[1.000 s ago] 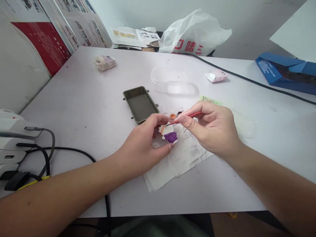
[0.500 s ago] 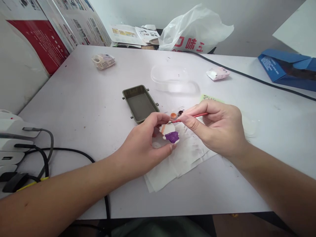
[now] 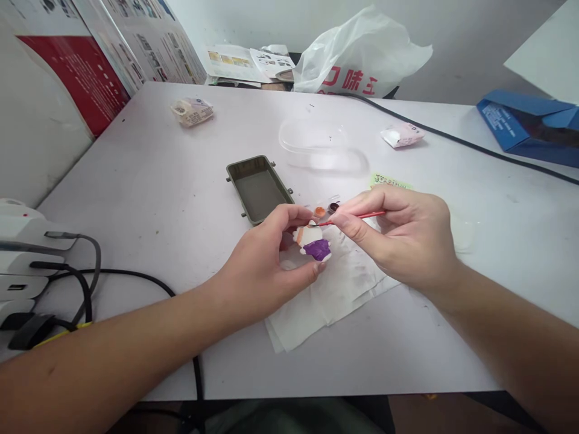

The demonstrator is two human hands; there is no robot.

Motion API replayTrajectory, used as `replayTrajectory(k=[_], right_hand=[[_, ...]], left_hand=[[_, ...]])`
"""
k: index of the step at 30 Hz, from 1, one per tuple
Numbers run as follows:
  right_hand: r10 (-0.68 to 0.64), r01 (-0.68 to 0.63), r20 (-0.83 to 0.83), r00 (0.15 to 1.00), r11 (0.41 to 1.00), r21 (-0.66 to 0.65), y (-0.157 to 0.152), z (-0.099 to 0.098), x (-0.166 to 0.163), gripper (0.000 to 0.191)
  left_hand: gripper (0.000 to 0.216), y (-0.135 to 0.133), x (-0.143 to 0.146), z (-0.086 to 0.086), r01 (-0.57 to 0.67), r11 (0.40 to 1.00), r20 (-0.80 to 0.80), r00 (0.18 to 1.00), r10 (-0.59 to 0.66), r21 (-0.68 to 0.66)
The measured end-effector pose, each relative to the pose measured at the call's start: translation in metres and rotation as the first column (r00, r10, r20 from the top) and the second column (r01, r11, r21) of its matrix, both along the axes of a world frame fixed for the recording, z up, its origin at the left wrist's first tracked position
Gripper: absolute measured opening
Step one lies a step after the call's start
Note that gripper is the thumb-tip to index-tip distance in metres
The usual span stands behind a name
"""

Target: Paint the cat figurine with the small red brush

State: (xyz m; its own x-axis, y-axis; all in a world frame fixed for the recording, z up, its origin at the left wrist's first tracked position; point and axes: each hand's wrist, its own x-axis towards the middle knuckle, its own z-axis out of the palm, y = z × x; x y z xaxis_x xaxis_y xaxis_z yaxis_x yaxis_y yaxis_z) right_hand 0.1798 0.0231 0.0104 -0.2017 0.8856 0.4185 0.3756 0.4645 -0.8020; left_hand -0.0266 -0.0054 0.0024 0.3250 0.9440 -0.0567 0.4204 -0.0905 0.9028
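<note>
My left hand grips a small figurine between thumb and fingers. The figurine is white with a purple lower part and an orange patch at one side. In my right hand a thin red paintbrush is pinched, its dark tip at the figurine's upper edge. Just beyond the fingers stand small paint pots, an orange one and a dark one. White paper tissue lies beneath both hands, with faint stains on it.
A dark olive tray sits left of the paints. Behind are a clear plastic container, two small packets and a blue box. A black cable crosses the back right; plugs and cords crowd the left edge.
The whole view has shifted very slightly. Both hands keep their grips, and the brush tip stays at the figurine's upper edge.
</note>
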Motion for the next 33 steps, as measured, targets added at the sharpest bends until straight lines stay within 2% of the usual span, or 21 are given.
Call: replayTrajectory(k=[33], right_hand=[[0.041, -0.041, -0.027, 0.999, 0.999, 0.012, 0.004, -0.001, 0.010, 0.010]], left_hand=[[0.044, 0.001, 0.000, 0.003, 0.022, 0.999, 0.036, 0.999, -0.021, -0.029]])
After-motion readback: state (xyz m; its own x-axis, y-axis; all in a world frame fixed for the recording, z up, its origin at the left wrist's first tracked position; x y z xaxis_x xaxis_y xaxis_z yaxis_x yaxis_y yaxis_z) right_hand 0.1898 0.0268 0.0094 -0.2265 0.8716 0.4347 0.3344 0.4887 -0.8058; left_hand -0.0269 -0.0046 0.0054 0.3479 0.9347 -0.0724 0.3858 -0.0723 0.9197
